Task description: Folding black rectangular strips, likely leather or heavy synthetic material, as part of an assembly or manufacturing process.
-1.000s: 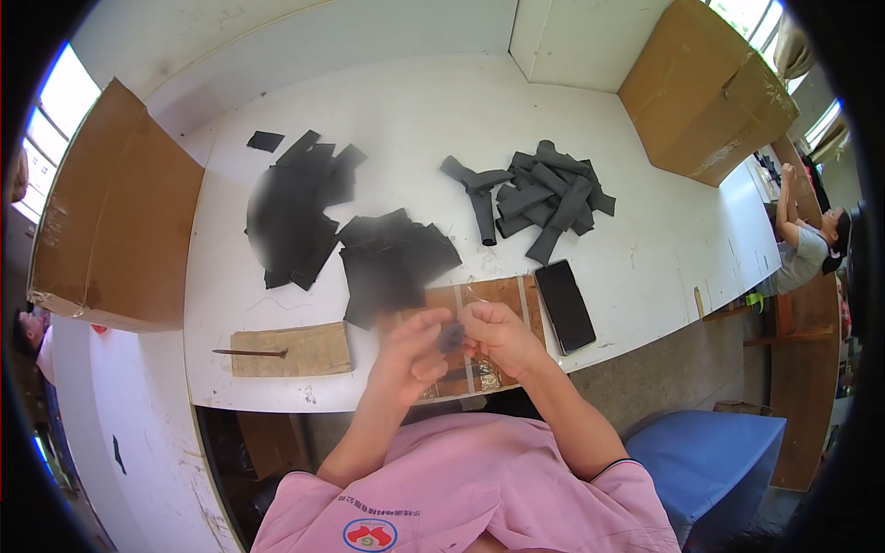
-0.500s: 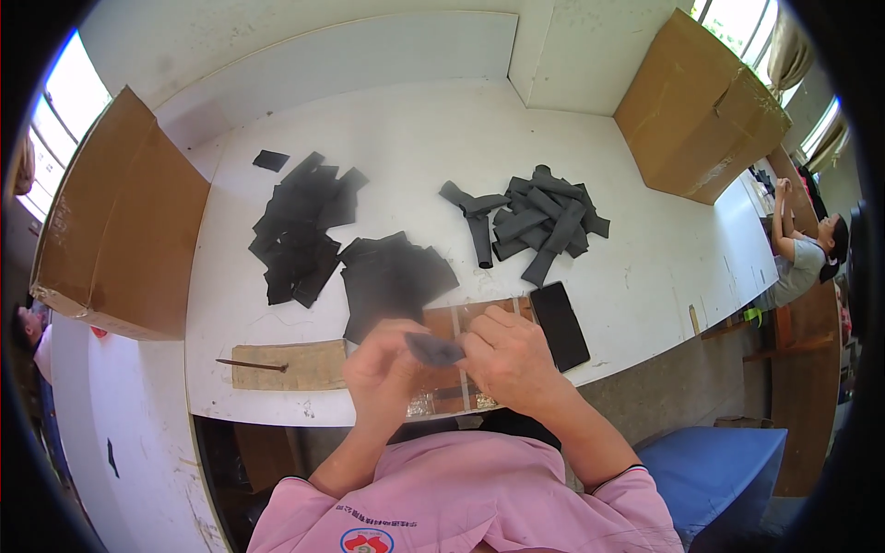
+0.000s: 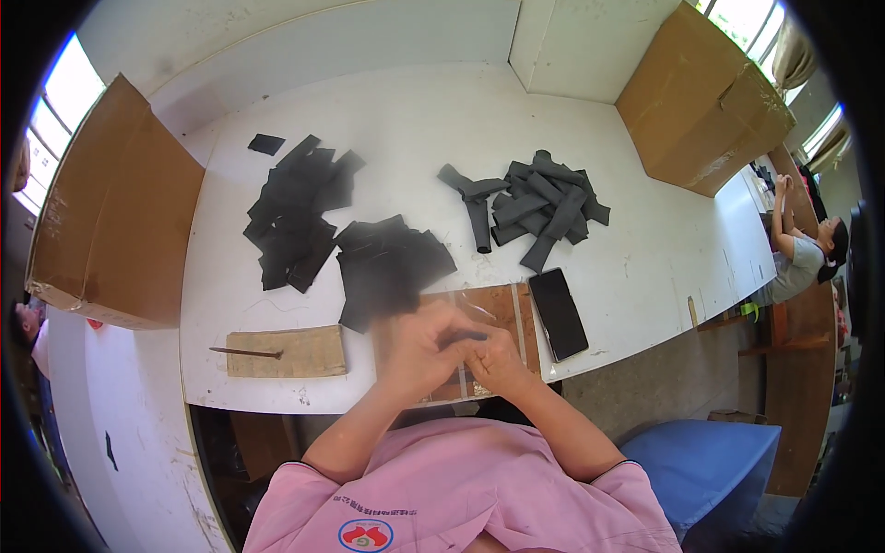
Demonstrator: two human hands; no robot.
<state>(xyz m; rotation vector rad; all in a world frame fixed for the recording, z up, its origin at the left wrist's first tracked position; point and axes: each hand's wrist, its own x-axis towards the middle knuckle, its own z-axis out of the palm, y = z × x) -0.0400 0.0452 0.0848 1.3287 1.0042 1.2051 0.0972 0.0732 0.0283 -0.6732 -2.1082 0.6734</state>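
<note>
A small black fabric piece is between my two hands over the front of the table, mostly covered by fingers. My left hand has its fingers closed around one end of it. Pressed against that hand, my right hand grips the other end. Beneath them lies a brown board with clear tape. Flat black pieces form one pile just beyond my left hand and another pile farther left. Tube-shaped black pieces are heaped at the far right.
A black phone lies right of the board. To the left, a thin brown stick rests on a tan cardboard strip. Cardboard boxes stand at the left and back right. Another person sits far right.
My hands have come together, and the black piece between them now shows much less. My left hand has turned over it, its fingers reaching toward the right hand.
</note>
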